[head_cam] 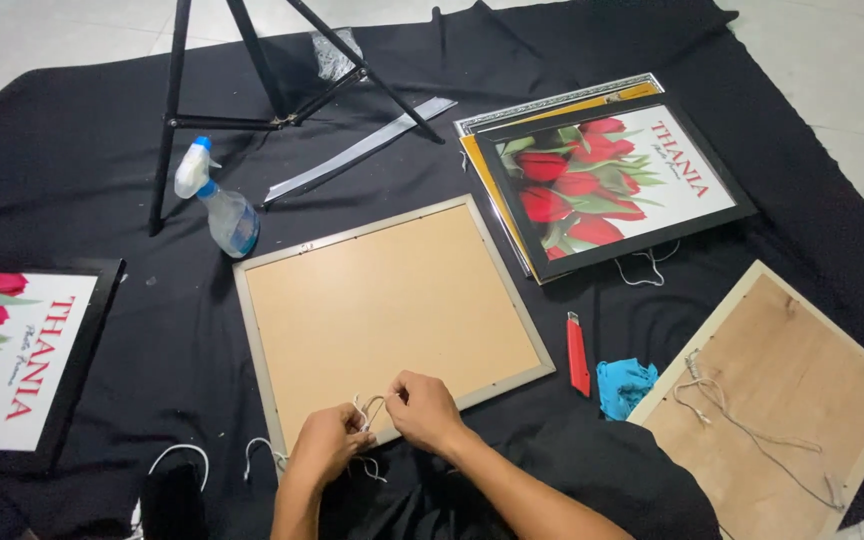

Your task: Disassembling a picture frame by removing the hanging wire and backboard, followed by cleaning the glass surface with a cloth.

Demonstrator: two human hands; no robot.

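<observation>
A: Head view. Both hands at the near edge of the frame, which lies back-up on the black cloth. Left hand and right hand are each pinched on the string, fingers closed round it, not open.

B: Where's the string relative to the grip?

A: Between the two hands, looping up just over the frame's near rail. Loose ends trail off toward the person, below the left hand. Hands nearly touching; right one sits slightly further onto the backing board, left one is at the rail's edge.

B: Frame axis?

A: Long side runs left-right, tilted a bit, right end nearer the person. String's at mid-rail, so equal reach; right hand marginally nearer the board.

B: Anything close?

A: Red cutter and blue rag just right of the frame, apart from both hands. Second back-up frame further right, with its own cord. Spray bottle and tripod at the far left, well apart. Flower prints beyond, another at the left edge.
</observation>
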